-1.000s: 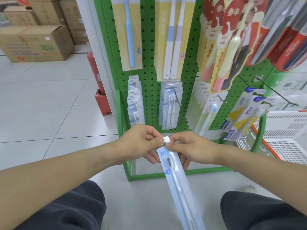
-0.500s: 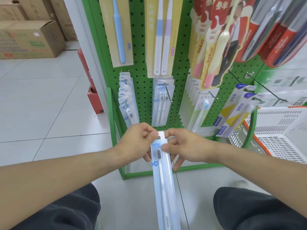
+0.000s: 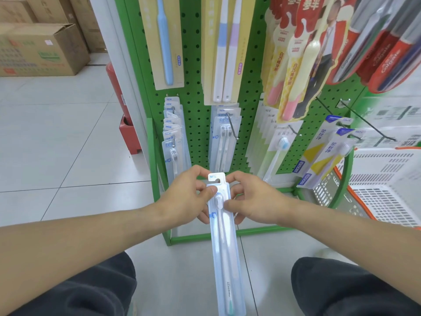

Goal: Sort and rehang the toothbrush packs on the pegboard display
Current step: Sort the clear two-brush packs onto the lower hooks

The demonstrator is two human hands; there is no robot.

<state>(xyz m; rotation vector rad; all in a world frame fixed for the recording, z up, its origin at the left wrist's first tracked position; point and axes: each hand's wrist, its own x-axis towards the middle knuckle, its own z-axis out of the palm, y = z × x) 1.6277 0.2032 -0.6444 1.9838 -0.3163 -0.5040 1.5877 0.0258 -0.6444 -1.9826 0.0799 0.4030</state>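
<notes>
A long clear toothbrush pack (image 3: 224,242) with a white brush lies lengthwise toward me, its hang tab pointing at the green pegboard (image 3: 196,87). My left hand (image 3: 185,197) pinches the pack's top from the left, thumb on its front. My right hand (image 3: 252,200) grips the same end from the right. Just beyond the hands, matching clear packs hang on the lower left hook (image 3: 173,142) and the lower middle hook (image 3: 224,137).
Yellow-card packs hang on the upper row and red packs (image 3: 387,42) at the upper right. Blue-and-yellow packs (image 3: 323,153) hang at the lower right by a white basket (image 3: 387,185). Cardboard boxes (image 3: 41,49) stand on the tiled floor at the left. My knees are below.
The pack has been turned from slanting right to lying straight toward me, and its tab now sticks up between my fingers. The view has moved closer to the pegboard.
</notes>
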